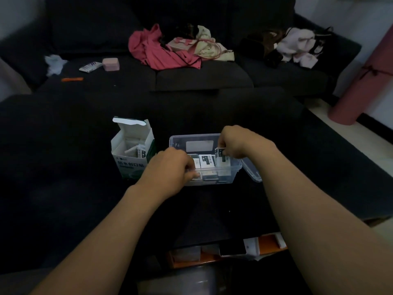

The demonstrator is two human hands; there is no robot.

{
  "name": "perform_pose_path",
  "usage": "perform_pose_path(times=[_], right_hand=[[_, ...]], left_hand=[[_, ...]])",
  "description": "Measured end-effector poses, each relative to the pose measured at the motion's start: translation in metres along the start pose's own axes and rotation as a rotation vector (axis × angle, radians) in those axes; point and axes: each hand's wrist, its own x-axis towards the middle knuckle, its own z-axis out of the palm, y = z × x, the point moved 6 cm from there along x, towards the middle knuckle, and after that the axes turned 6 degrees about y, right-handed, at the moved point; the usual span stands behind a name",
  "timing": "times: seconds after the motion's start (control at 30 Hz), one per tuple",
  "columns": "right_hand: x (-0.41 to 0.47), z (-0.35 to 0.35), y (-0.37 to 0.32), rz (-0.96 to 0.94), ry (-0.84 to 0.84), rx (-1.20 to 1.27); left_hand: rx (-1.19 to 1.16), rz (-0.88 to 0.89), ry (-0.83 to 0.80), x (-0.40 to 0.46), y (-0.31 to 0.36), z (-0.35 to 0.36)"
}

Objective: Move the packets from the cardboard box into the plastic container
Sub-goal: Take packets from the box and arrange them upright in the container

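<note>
Both hands are over the clear plastic container (192, 139) on the dark surface (63, 177). Right hand (238, 143) has its fingers pinching a packet (221, 155) upright at the container's right side. Left hand (168, 169) is curled over the near-left rim, fingers on the packets inside. The open cardboard box (131, 150) sits just left, a few packets in it.

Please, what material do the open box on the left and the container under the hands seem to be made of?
The box looks like thin printed cardboard: white matte inside, torn flap edge, green print outside. The container looks like clear, slightly glossy plastic: the packets show through its walls.
</note>
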Motion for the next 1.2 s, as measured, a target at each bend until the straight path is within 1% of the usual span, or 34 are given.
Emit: perform_pose_path(times=[0.17, 0.53, 0.67, 1.07, 1.2], right_hand=[[0.002, 0.008, -0.001, 0.037, 0.051, -0.041], [0.003, 0.016, -0.002, 0.004, 0.152, -0.081], [0.005, 0.023, -0.002, 0.006, 0.089, -0.077], [0.006, 0.029, -0.001, -0.008, -0.132, -0.173], [0.005, 0.028, -0.003, -0.018, -0.144, -0.169]], left_hand=[[-0.014, 0.012, 0.021, 0.001, -0.002, 0.003], [-0.045, 0.035, 0.017, 0.002, -0.003, 0.007], [-0.059, 0.041, 0.023, 0.001, -0.002, 0.006], [-0.061, 0.043, 0.055, 0.000, -0.001, 0.006], [-0.061, 0.049, 0.073, -0.001, -0.001, 0.006]])
